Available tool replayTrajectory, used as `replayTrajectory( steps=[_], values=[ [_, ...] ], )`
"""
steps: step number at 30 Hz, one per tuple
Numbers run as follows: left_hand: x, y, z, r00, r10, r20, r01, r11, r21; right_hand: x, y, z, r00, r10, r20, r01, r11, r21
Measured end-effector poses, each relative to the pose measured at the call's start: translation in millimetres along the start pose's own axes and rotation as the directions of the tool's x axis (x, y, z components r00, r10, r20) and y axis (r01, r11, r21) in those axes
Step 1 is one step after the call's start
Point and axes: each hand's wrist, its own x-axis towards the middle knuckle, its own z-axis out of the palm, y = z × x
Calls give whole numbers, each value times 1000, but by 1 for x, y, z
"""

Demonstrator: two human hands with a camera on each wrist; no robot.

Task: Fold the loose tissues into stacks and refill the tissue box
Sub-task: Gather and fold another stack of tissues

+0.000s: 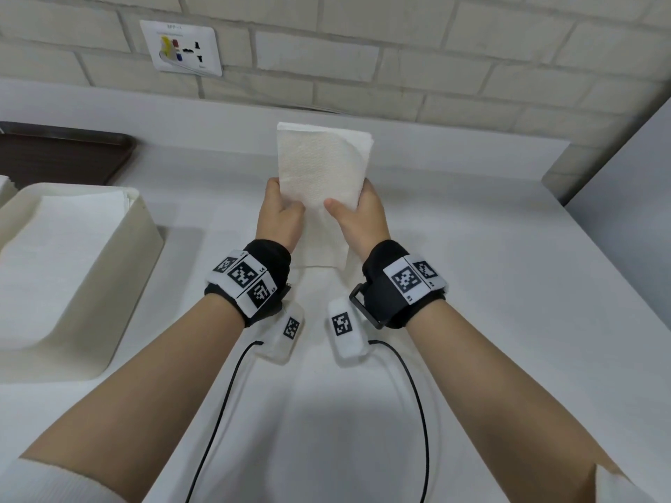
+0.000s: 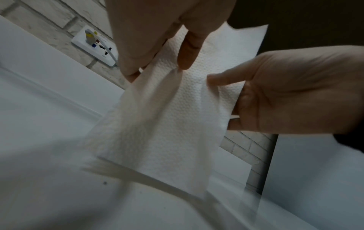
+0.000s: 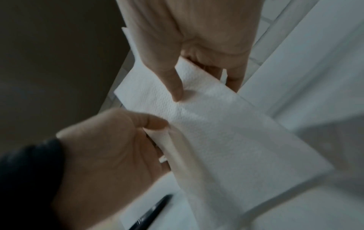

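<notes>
A white embossed tissue [image 1: 319, 165] is held upright above the white counter, folded over itself, its lower part hanging toward the surface. My left hand [image 1: 285, 197] pinches its lower left edge, thumb in front and fingers behind. At the lower right edge my right hand [image 1: 348, 197] pinches it the same way. The left wrist view shows the tissue [image 2: 177, 116] between my left hand [image 2: 157, 46] and right hand [image 2: 285, 93]. A cream tissue box [image 1: 145, 219] stands open at the left with flat tissues [image 1: 65, 248] inside.
A dark brown tray [image 1: 61, 150] lies behind the box at far left. The brick wall carries a socket plate [image 1: 181, 49]. More white tissue [image 1: 316, 259] lies on the counter under my wrists. A grey wall [image 1: 624, 168] bounds the counter on the right.
</notes>
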Motion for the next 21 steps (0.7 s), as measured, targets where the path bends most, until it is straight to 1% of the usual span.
replayTrajectory(
  steps=[1,4,7,10,12,14,18,21],
  values=[
    [-1,2,0,1000,9,4,-9,1000,-5,0,1,1,1000,9,-9,-9,1000,1],
    [-1,9,-2,998,65,-4,-66,997,-27,-1,-5,5,999,-33,-9,34,998,56],
    [-1,11,-3,995,96,4,-96,994,-47,-2,-5,8,998,-21,55,13,990,143],
    [-4,5,-6,997,55,47,-57,998,32,-3,2,11,992,40,116,-52,993,102],
    [-5,4,-7,999,21,43,-23,997,69,-3,4,10,989,50,139,-62,995,82],
    [-5,8,-9,999,-10,31,9,999,46,-1,2,10,990,35,136,-48,994,97],
    [-3,15,-18,999,-32,4,32,999,13,3,-2,11,995,4,95,-20,986,167],
    [-5,15,-28,995,-88,52,84,994,64,3,-3,13,997,3,81,-18,981,194]
  ],
)
